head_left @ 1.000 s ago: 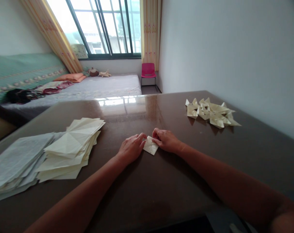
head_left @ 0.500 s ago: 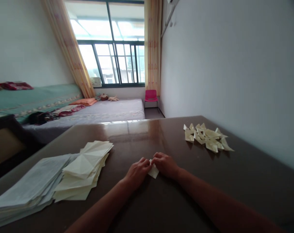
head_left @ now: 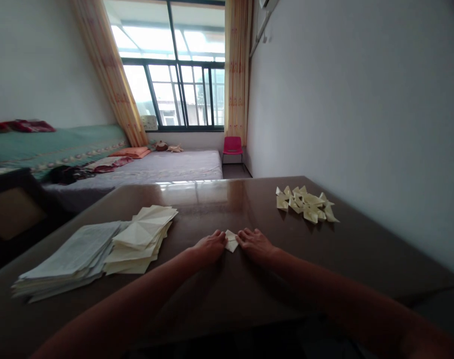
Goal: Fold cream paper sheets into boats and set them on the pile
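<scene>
A small folded piece of cream paper (head_left: 232,244) lies on the dark brown table between my two hands, its pointed end toward me. My left hand (head_left: 211,245) has its bent fingers at the paper's left edge, gripping it there. On the opposite edge my right hand (head_left: 257,244) holds the paper with thumb and fingertips, the other fingers curled over the table. The exact finger contact is too small to make out. Left of my hands lies a stack of creased cream sheets (head_left: 137,244), overlapping a pile of greyish-white sheets (head_left: 70,252).
A cluster of folded cream paper pieces (head_left: 305,202) sits on the right of the glossy table (head_left: 204,209). Beyond the table are a bed (head_left: 182,164), a pink chair (head_left: 232,145) and a window. A white wall (head_left: 354,124) runs along the right.
My hands have moved slightly apart, uncovering more of the folded paper between them. The camera view has shifted, so the table and both paper piles appear smaller and higher.
</scene>
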A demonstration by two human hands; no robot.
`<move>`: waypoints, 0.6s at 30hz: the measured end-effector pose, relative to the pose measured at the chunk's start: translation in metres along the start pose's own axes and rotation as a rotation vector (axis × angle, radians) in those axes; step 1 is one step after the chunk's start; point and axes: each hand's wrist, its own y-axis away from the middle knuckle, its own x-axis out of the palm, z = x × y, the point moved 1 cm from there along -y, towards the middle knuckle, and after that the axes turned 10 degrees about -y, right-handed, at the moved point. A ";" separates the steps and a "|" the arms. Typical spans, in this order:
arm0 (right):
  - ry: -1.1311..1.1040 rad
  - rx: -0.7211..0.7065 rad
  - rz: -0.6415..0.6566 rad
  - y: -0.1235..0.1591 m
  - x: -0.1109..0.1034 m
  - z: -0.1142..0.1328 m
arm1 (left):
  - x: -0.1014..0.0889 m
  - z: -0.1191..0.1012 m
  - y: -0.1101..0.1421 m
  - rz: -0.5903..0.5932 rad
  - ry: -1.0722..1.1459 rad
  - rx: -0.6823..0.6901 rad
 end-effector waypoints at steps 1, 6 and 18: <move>-0.005 0.034 0.001 0.005 0.000 0.001 | 0.000 0.000 0.003 0.002 0.018 -0.009; -0.078 0.130 0.049 0.015 -0.010 0.003 | -0.003 0.002 0.000 0.021 0.095 -0.102; -0.422 0.327 0.192 -0.058 -0.014 -0.032 | 0.022 0.040 -0.036 -0.008 0.256 -0.298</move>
